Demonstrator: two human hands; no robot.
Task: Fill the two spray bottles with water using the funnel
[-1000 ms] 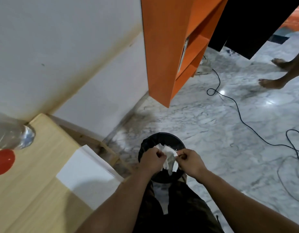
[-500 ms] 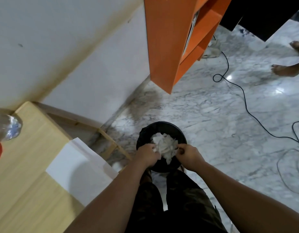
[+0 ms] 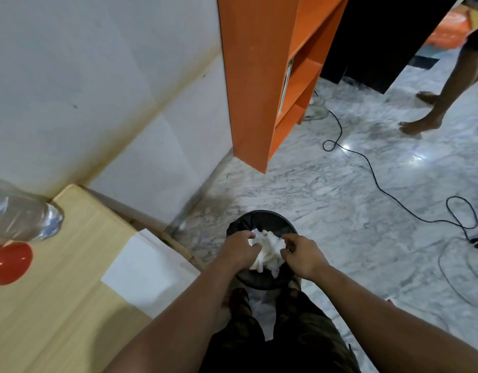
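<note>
Looking down from my head, both my hands are over a black bin (image 3: 262, 219) on the marble floor (image 3: 340, 211). My left hand (image 3: 239, 251) has its fingers curled into the crumpled white paper (image 3: 268, 249) that sits on top of the bin, gripping its left side. My right hand (image 3: 303, 254) is at the paper's right edge with fingers bent; I cannot tell whether it actually has hold of it. Far to my left, on the wooden table (image 3: 71, 305), stands a clear plastic bottle (image 3: 22, 219), with the red funnel (image 3: 10, 262) just beside it. A white sheet (image 3: 143, 270) lies at the table's near corner. An orange shelf (image 3: 259, 76) stands ahead, and a black cable (image 3: 380, 181) runs across the floor.
</note>
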